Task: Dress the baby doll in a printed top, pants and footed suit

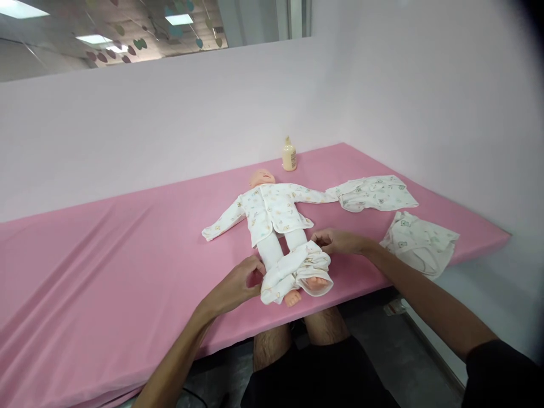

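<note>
A baby doll (262, 177) lies on its back, its feet toward me. It wears a white patterned baby jacket (272, 207) with both sleeves spread out, and white cloth covers its upper legs. Patterned baby pants (293, 266) are bunched around its lower legs, and the toes of both feet show at the cuffs. My left hand (242, 283) pinches the edge of the pants beside the leg on the left. Across from it, my right hand (335, 242) has its fingers closed on the upper edge of the pants. The fingertips of both hands are partly hidden.
A pink padded table (170, 266) carries the doll, with its front edge close to my knees. Toward the back stands a pump bottle (289, 157). On the right lie a folded patterned garment (378, 192) and another white garment (419, 241). White walls border the back and right.
</note>
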`<state>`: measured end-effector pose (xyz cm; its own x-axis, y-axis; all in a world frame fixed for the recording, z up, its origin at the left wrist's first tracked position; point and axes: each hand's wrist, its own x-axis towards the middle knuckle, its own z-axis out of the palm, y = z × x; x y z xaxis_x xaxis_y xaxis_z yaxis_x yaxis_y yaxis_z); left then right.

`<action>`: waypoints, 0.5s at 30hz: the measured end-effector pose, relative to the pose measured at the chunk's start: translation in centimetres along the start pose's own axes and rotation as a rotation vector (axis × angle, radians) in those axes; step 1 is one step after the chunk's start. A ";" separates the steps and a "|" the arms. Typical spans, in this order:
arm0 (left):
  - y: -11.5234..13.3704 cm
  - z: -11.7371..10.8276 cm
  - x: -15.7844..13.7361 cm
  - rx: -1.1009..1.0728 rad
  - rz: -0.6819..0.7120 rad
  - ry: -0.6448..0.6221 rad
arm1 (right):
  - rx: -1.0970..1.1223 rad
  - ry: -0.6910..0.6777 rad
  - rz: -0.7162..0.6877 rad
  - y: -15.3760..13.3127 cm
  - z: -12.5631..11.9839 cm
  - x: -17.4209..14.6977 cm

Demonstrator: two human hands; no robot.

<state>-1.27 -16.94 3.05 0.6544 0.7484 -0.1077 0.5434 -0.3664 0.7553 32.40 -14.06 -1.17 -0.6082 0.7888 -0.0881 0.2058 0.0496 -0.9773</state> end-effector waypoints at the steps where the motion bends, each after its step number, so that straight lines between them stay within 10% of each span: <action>1: -0.2 0.1 -0.1 0.032 0.014 -0.002 | -0.028 0.007 0.001 0.1 0.0 0.0; 8: -1.1 0.0 -0.3 0.046 0.038 0.056 | -0.080 0.180 -0.080 -0.4 0.5 -0.1; 15: -2.3 0.2 2.0 -0.521 -0.232 0.306 | 0.025 0.357 -0.038 1.0 0.5 1.0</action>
<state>-1.13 -14.75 0.93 0.3294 0.9279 -0.1746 0.2754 0.0825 0.9578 31.59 -13.51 -2.33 -0.3079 0.9513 0.0166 0.1672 0.0713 -0.9833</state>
